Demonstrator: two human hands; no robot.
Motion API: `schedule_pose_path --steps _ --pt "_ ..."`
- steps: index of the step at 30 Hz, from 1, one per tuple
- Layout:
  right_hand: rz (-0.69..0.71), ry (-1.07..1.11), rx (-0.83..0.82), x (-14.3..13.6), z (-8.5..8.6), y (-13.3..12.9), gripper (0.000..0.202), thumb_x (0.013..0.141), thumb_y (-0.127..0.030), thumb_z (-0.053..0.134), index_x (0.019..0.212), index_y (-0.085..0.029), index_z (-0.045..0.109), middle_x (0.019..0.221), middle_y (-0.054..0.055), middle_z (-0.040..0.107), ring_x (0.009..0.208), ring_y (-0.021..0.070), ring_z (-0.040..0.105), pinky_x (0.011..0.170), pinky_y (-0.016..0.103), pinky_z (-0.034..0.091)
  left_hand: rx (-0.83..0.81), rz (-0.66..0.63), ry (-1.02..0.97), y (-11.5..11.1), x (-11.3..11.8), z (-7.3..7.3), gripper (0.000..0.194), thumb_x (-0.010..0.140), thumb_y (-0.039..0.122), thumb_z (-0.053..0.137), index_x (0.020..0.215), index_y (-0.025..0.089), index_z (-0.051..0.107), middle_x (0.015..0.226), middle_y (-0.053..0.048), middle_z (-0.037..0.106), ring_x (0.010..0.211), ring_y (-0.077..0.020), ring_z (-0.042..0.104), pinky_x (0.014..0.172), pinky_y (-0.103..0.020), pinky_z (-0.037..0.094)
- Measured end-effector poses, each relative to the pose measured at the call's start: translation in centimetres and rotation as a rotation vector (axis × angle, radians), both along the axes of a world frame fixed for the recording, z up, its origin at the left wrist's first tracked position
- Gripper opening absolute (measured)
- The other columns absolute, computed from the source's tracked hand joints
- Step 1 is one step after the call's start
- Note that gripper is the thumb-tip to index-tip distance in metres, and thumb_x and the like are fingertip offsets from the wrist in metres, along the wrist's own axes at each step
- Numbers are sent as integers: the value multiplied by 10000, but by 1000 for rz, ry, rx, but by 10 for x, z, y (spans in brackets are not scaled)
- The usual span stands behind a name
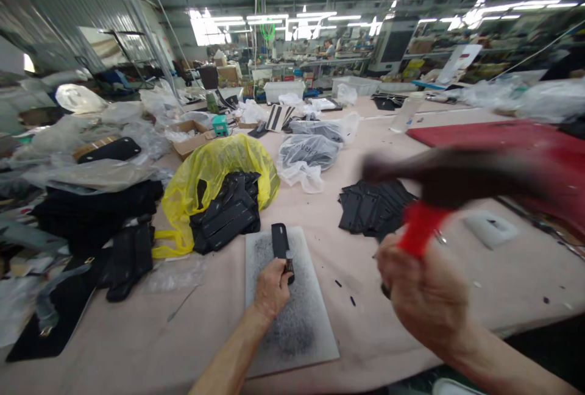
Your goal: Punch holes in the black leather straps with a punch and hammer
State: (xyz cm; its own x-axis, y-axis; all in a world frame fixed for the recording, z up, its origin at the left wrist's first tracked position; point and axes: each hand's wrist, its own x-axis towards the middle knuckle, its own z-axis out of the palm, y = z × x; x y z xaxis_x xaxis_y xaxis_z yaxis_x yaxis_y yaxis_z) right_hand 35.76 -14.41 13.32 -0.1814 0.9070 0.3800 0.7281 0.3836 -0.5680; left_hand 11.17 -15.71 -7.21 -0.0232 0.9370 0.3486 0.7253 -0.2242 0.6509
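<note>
My left hand [273,288] pinches a small dark metal punch [289,263], held upright on a narrow black strap piece [279,239]. That piece lies on a white board [315,328] whose surface is covered in dark marks. My right hand [423,288] is wrapped round the red handle of a hammer [423,224], raised to the right of the board. The hammer's dark head is blurred by motion. Behind it lies a pile of flat black pieces [372,207]. More black pieces [228,215] sit in a yellow plastic bag [219,151] behind the board's left side.
Black fabric parts [130,258] and clear plastic bags crowd the left. A wrapped dark item [308,152] lies at the back middle. At right are a white block [491,227] and a red sheet [457,131]. A bottle [406,113] stands behind; people work far off.
</note>
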Motion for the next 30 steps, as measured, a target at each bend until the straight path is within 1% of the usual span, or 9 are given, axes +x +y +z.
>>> schedule_pose_path --steps 4,7,11,14,16,19,23,26,30 --pt "212 -302 -265 15 -31 8 362 903 -546 437 702 -249 487 526 5 503 435 138 345 493 315 195 -18 -7 -6 0 0 1 144 822 83 485 860 202 556 827 -50 649 807 -212 635 728 -325 499" --pt "97 -198 -352 35 -63 21 357 909 -526 400 703 -242 469 579 12 524 510 156 423 525 301 249 -28 4 -26 -1 0 1 146 824 84 482 870 199 558 833 -52 651 807 -214 634 729 -331 499" --pt "-81 7 -735 58 -130 28 396 920 -511 296 650 -246 413 532 -5 456 445 155 398 470 283 287 -28 -4 -69 -2 1 4 186 796 58 497 890 200 570 845 -45 657 840 -210 637 757 -326 502" --pt "-150 -192 -639 62 -172 26 338 925 -428 351 713 -223 517 663 72 576 573 216 525 569 339 402 -40 3 -88 -2 1 4 183 780 51 507 865 199 575 826 -42 655 826 -202 639 748 -314 508" --pt "-125 -349 -383 50 -179 22 256 911 -356 415 916 -185 605 956 162 648 831 292 593 751 423 442 -38 11 -91 -2 0 2 168 794 67 506 864 196 588 833 -48 662 827 -202 646 752 -319 519" --pt "37 -362 -168 6 -166 20 397 897 -294 471 1269 -171 534 1359 171 516 1209 334 469 991 487 360 -18 12 -99 -1 -2 -4 189 830 105 496 951 188 617 913 -67 690 890 -214 665 804 -345 539" --pt "325 -236 -236 -63 -158 22 499 856 -281 541 1351 -228 502 1442 88 471 1316 287 384 1077 468 300 -16 -5 -74 2 -4 -10 230 859 144 487 1020 188 644 975 -75 718 945 -222 683 838 -360 555" --pt "339 -190 -291 -91 -169 18 513 843 -241 537 1355 -244 514 1465 60 456 1370 300 306 1119 516 213 -22 5 -80 1 -4 -7 231 858 167 485 985 184 677 971 -76 739 945 -227 694 846 -368 559" --pt "316 -154 -325 -93 -178 14 506 848 -222 523 1352 -260 513 1477 49 439 1392 298 265 1127 563 151 -91 154 -247 4 -8 7 220 872 260 514 957 179 699 952 -69 757 916 -228 704 849 -367 557"
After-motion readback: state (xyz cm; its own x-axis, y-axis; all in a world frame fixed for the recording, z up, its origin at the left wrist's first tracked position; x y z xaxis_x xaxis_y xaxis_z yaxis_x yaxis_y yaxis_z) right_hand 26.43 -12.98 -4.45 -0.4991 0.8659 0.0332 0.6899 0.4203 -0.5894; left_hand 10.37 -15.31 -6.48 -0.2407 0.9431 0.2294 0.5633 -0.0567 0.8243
